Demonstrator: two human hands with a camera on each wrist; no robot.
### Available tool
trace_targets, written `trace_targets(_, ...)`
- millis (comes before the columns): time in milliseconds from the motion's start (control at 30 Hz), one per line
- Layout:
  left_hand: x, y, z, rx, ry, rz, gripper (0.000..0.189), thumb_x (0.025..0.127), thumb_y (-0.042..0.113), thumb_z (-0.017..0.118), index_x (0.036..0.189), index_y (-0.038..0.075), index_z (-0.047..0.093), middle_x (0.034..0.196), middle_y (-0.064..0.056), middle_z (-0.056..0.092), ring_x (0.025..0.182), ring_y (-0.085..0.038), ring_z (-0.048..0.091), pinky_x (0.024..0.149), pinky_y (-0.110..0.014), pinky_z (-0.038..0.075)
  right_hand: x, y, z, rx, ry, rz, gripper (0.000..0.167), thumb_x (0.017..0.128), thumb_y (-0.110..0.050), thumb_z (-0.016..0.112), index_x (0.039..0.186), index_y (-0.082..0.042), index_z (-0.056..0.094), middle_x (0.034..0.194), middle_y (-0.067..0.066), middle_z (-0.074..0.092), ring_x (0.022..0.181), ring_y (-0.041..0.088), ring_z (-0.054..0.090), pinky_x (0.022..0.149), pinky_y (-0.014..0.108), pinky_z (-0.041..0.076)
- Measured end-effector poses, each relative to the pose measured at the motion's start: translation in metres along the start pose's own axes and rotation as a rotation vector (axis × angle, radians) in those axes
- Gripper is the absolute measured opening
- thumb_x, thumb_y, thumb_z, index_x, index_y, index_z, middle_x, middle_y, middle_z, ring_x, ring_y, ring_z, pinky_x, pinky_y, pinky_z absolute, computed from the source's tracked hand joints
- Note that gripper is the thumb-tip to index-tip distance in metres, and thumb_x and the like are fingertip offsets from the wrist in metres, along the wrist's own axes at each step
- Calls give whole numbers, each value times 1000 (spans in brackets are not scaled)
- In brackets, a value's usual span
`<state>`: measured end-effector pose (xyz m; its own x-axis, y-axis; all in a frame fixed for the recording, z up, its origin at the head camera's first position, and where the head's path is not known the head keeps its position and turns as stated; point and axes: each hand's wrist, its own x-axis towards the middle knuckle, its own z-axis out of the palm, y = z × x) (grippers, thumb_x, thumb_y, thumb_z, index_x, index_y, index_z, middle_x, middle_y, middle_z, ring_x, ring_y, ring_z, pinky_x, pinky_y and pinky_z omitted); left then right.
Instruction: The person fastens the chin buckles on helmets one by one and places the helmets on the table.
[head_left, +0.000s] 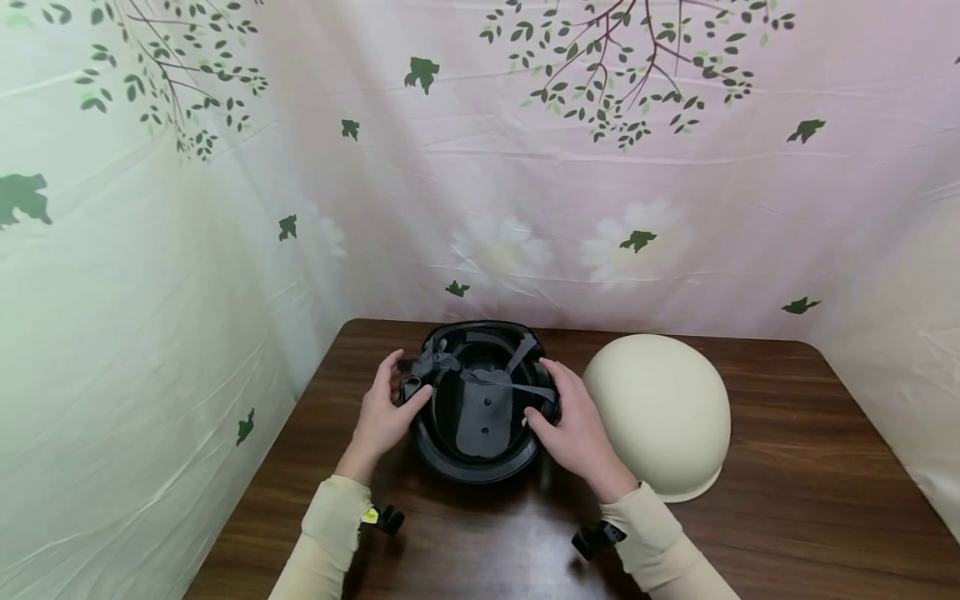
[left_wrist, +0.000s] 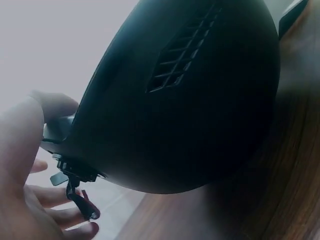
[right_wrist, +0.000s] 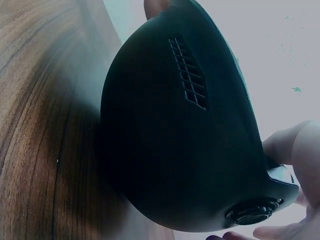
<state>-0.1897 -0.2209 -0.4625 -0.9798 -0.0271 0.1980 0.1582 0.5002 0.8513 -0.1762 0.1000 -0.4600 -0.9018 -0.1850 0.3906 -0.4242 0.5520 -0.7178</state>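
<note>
A black helmet (head_left: 486,414) lies upside down on the table, its padded inside and grey straps facing up. My left hand (head_left: 384,417) holds its left rim, thumb over the edge and fingers at the outer side by a dark strap end. On the opposite rim my right hand (head_left: 573,421) grips with the thumb inside. The left wrist view shows the helmet's dark outer shell (left_wrist: 200,120) with a slatted vent and a side fitting. A matching vent and a round side fitting appear on the shell (right_wrist: 175,135) in the right wrist view.
A smooth cream dome-shaped shell (head_left: 660,408) rests open side down, just right of my right hand. The brown wooden table (head_left: 480,550) ends at a back edge close behind the helmet. Leaf-printed cloth (head_left: 540,192) hangs around the back and sides.
</note>
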Motion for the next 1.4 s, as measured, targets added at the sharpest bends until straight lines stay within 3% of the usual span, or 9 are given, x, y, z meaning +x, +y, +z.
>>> trace_targets(233,3,4,4,-14,-1,32,73,100,38,73,161,26,35,143,-16,56,125,-33,59,105,-55,48,-1,-1,-1,4,-6,33,77,93,-15,77,160,-10,40,155,18,50,140,37,50,112,58,44)
trace_targets(500,6,16,6,-32,45,123,71,97,33,77,159,27,41,152,-12,53,141,-31,50,113,-59,44,0,-2,-4,5,-25,55,78,93,-17,77,161,-12,38,154,18,51,139,37,51,110,58,45)
trace_targets(800,8,21,8,-70,94,198,70,96,22,80,156,28,45,152,-8,55,143,-27,50,110,-62,46,2,-1,-8,5,-29,59,79,93,-14,77,161,-9,37,152,19,52,136,38,52,110,58,45)
trace_targets(1000,8,30,12,-111,120,222,73,94,9,80,157,19,44,151,-11,56,139,-35,53,106,-67,45,2,-1,-9,-5,-16,64,78,92,-12,77,160,-10,38,150,20,54,132,38,55,107,56,47)
trace_targets(1167,1,53,12,-129,151,271,68,92,-2,78,152,7,49,145,-21,59,133,-45,55,100,-68,48,2,-2,-10,-3,-11,62,77,92,-10,77,159,-10,39,149,20,54,130,38,56,105,56,47)
trace_targets(1267,-4,67,12,-135,148,309,63,91,-5,77,149,2,52,143,-25,59,131,-45,56,98,-65,51,2,-3,-11,-11,-15,64,76,93,-11,76,159,-11,39,148,19,55,129,37,56,105,55,47)
trace_targets(1400,-6,71,16,-122,125,335,62,90,-5,78,147,-2,54,141,-28,59,129,-45,57,96,-66,51,2,-3,-14,-11,-13,68,75,93,-7,74,159,-9,39,149,20,55,128,37,57,104,55,48)
